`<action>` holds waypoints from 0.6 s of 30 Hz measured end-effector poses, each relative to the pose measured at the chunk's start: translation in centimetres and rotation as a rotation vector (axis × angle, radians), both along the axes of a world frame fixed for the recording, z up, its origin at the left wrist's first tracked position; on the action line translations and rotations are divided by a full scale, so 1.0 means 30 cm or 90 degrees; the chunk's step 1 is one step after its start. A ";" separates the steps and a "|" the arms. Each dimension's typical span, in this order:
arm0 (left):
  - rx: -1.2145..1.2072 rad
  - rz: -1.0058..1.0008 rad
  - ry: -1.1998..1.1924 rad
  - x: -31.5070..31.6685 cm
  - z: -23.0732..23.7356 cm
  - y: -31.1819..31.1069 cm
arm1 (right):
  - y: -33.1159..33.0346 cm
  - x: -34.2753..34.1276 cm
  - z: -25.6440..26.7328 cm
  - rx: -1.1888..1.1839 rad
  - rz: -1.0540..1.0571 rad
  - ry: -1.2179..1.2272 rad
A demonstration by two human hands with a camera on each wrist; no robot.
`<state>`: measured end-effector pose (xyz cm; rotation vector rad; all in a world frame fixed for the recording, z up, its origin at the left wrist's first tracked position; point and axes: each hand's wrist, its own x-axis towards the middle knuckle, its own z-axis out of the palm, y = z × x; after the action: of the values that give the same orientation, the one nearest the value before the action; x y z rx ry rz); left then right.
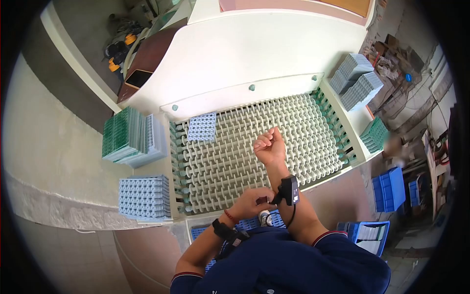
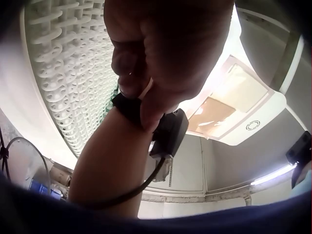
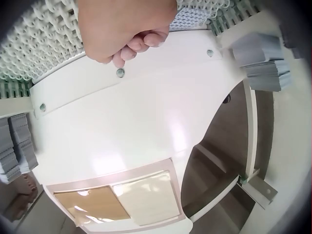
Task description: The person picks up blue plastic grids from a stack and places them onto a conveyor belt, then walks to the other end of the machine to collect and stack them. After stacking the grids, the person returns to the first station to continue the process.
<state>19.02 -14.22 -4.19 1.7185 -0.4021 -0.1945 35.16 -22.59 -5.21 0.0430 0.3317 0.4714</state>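
My left hand (image 1: pixel 252 202) is at my right wrist, its thumb and fingers pinching the black strap (image 2: pixel 127 108) of the wrist camera (image 1: pixel 290 190). From that camera a black cable hangs along the forearm. My right hand (image 1: pixel 270 148) is raised over the white roller bed (image 1: pixel 235 161), fingers curled towards the palm with nothing in them; the right wrist view shows the same curled fingers (image 3: pixel 139 45). A light-blue plastic grid tray (image 1: pixel 201 127) lies on the rollers at the far left.
Green and pale stacked trays (image 1: pixel 125 134) and a blue-grey stack (image 1: pixel 143 197) stand on the left ledge. On the right are grey stacks (image 1: pixel 356 81) and green trays (image 1: pixel 373 134). Blue crates (image 1: pixel 389 190) sit beyond. A white panel (image 1: pixel 249 49) rises behind; a phone (image 1: pixel 138 79) lies at upper left.
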 end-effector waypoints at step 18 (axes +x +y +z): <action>-0.256 0.053 0.134 -0.022 -0.077 0.026 | 0.082 -0.328 0.338 0.288 0.388 -0.174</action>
<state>18.37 -13.43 -6.49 1.3009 -0.1964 -0.2156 25.33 -20.13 4.93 0.3202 -0.0463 1.1384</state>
